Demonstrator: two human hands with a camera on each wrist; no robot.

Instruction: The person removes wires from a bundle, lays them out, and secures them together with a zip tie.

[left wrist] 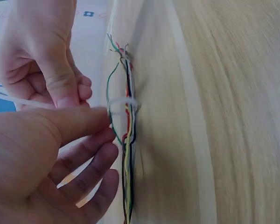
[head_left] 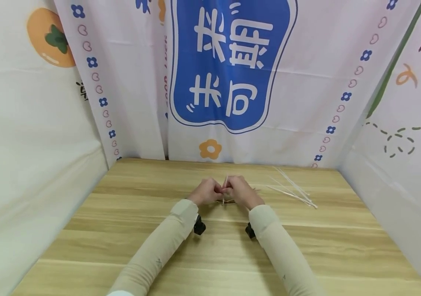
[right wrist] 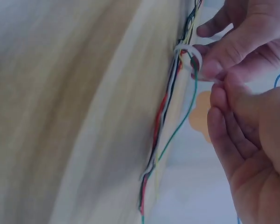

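Observation:
A bundle of thin coloured wires [left wrist: 127, 154] lies on the wooden table, with red, black, yellow, white and green strands. A white cable tie [left wrist: 123, 100] makes a loose loop around the bundle. My left hand [head_left: 206, 191] pinches the tie close to its loop with thumb and forefinger, its other fingers spread in the left wrist view. Against it, my right hand [head_left: 243, 192] pinches the tie's tail between thumb and curled fingers. One green wire [right wrist: 186, 114] bows out from the rest. The tie's head is partly covered by my left fingertips.
Several loose white cable ties [head_left: 295, 193] lie on the table [head_left: 217, 263] to the right of my hands. Printed white cloth [head_left: 140, 102] hangs behind the table and along both sides. A black wrist-worn device [head_left: 199, 225] shows below the left cuff.

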